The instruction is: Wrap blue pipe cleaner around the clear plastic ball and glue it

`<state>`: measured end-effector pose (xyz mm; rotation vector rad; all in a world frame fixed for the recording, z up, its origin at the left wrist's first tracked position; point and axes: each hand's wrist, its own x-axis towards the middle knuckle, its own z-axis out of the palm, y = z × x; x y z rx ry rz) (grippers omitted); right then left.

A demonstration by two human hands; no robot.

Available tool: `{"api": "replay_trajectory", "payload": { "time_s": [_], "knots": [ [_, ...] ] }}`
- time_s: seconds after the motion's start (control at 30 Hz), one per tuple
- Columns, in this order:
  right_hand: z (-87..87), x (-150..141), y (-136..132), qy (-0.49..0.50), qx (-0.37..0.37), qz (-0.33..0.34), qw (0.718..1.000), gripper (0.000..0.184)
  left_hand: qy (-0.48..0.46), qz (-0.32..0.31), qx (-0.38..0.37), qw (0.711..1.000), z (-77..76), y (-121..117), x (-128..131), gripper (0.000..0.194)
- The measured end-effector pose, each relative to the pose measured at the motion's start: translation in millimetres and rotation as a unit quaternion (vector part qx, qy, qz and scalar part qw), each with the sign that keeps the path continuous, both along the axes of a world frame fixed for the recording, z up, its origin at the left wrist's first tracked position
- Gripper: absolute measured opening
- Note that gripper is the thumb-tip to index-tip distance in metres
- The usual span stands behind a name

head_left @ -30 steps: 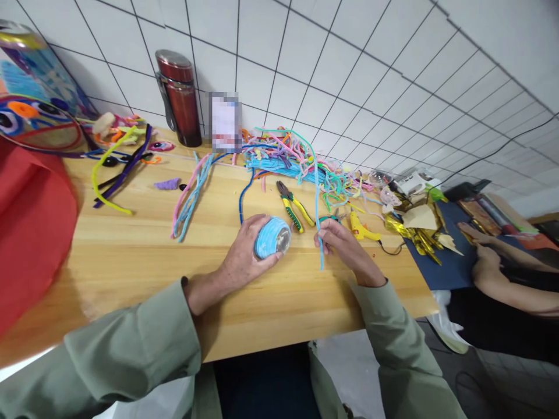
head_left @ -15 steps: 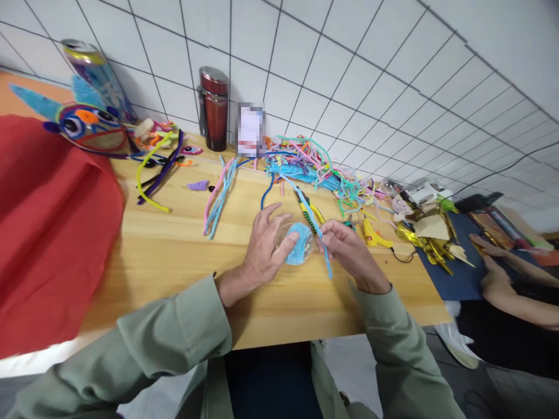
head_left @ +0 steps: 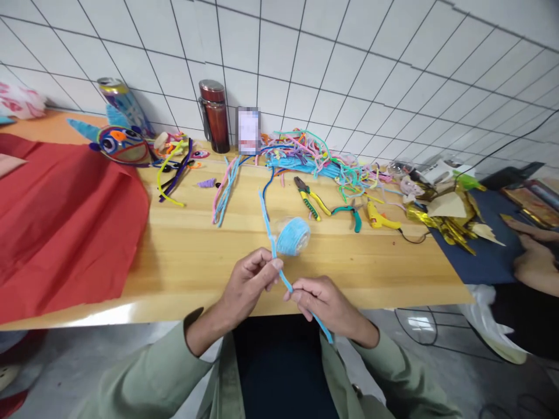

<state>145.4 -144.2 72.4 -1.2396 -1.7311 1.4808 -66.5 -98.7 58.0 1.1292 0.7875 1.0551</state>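
Note:
A light blue pipe cleaner [head_left: 286,282] runs slantwise between my two hands. My left hand [head_left: 251,282] pinches it around its middle, and its upper end sticks up past the fingers. Lower down and to the right, my right hand [head_left: 321,302] grips the same pipe cleaner, whose tail hangs below the fist near the table's front edge. Just beyond my hands, a clear rounded piece wrapped in light blue pipe cleaner [head_left: 293,236] lies on its side on the table, touched by neither hand.
Pliers [head_left: 312,201], green-handled cutters [head_left: 349,214] and a yellow glue gun [head_left: 381,216] lie behind. A pipe cleaner heap [head_left: 314,163] lines the wall, near a red flask [head_left: 213,119] and a phone [head_left: 248,131]. Red cloth [head_left: 74,221] covers the left; a co-worker's hand [head_left: 535,256] is at right.
My left hand has let go of the blue-wrapped piece, leaving it on the table, and has taken hold of the pipe cleaner. My right hand has drawn that pipe cleaner closer to me.

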Motion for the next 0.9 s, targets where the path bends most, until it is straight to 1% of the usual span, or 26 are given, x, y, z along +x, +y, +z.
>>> {"api": "replay_trajectory", "payload": {
  "time_s": [0.1, 0.17, 0.23, 0.27, 0.33, 0.4, 0.43, 0.57, 0.67, 0.8, 0.9],
  "knots": [
    [-17.4, 3.4, -23.0, 0.037, -0.032, -0.023, 0.999, 0.052, -0.019, 0.083, -0.011, 0.996, -21.6, -21.5, 9.8, 0.045],
    [-27.5, 9.4, -36.2, 0.067, -0.070, -0.031, 0.995, 0.055, -0.053, 0.128, -0.031, 0.990, -30.5, -30.4, 18.4, 0.046],
    [-34.6, 18.4, -46.0, 0.087, -0.105, -0.040, 0.990, 0.059, -0.073, 0.130, -0.054, 0.987, -34.8, -34.9, 27.2, 0.046],
    [-36.8, 23.6, -49.5, 0.090, -0.117, -0.042, 0.988, 0.060, -0.074, 0.128, -0.055, 0.987, -35.5, -35.8, 31.2, 0.046],
    [-39.0, 34.1, -53.6, 0.085, -0.128, -0.041, 0.987, 0.062, -0.073, 0.101, -0.049, 0.991, -35.0, -35.3, 38.3, 0.045],
    [-39.2, 43.0, -54.9, 0.081, -0.135, -0.032, 0.987, 0.063, -0.084, 0.078, -0.040, 0.993, -33.1, -32.0, 43.6, 0.045],
    [-39.0, 46.5, -55.0, 0.081, -0.138, -0.025, 0.987, 0.063, -0.090, 0.077, -0.041, 0.992, -32.0, -29.6, 45.5, 0.046],
    [-40.1, 54.3, -54.3, 0.084, -0.143, -0.019, 0.986, 0.062, -0.083, 0.107, -0.050, 0.990, -29.2, -19.9, 47.5, 0.049],
    [-44.9, 56.5, -55.5, 0.079, -0.150, -0.035, 0.985, 0.063, -0.040, 0.140, -0.012, 0.989, -29.7, -17.8, 46.0, 0.045],
    [-51.4, 57.8, -58.6, 0.069, -0.159, -0.055, 0.983, 0.068, 0.023, 0.199, 0.050, 0.978, -31.9, -18.2, 47.3, 0.047],
    [-49.5, 59.9, -59.4, 0.055, -0.146, -0.048, 0.987, 0.068, 0.016, 0.220, 0.047, 0.974, -31.5, -12.4, 47.9, 0.048]
  ]
}}
